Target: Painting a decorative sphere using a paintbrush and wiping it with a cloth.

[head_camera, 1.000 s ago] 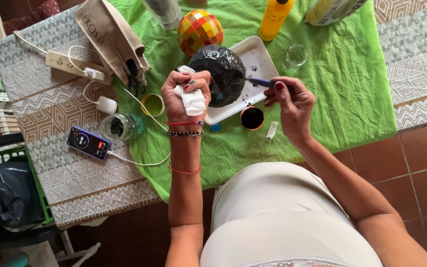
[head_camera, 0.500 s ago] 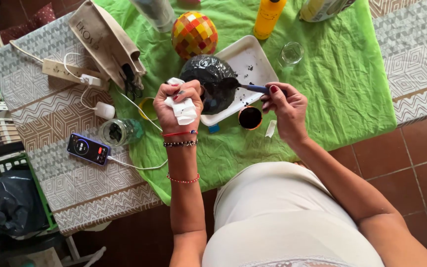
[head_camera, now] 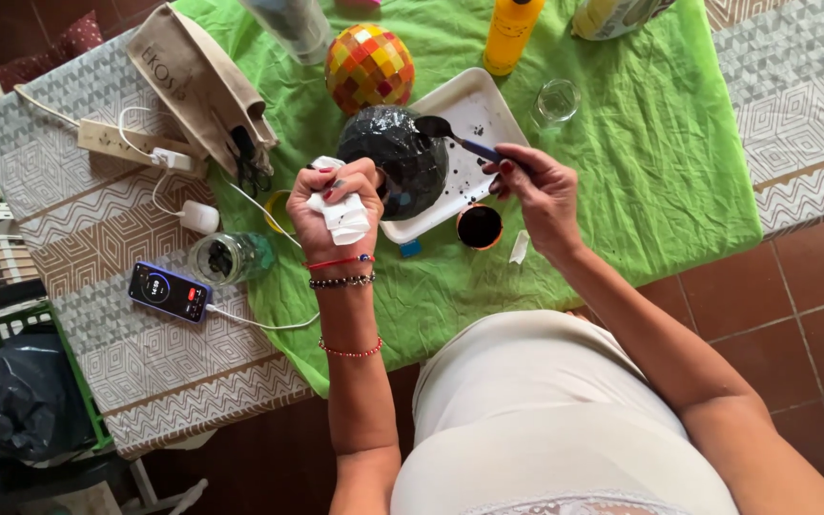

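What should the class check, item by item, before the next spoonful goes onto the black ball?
1. Spoon held in the right hand: ok.
2. Spoon bowl over the black ball: ok.
3. Left hand steadying the ball, white tissue ready in it: ok.
4. White tray under the ball to catch drips: ok, already spattered.
5. Small cup of black mix within reach beside the tray: ok.
6. Whether the spoon is loaded: cannot tell.
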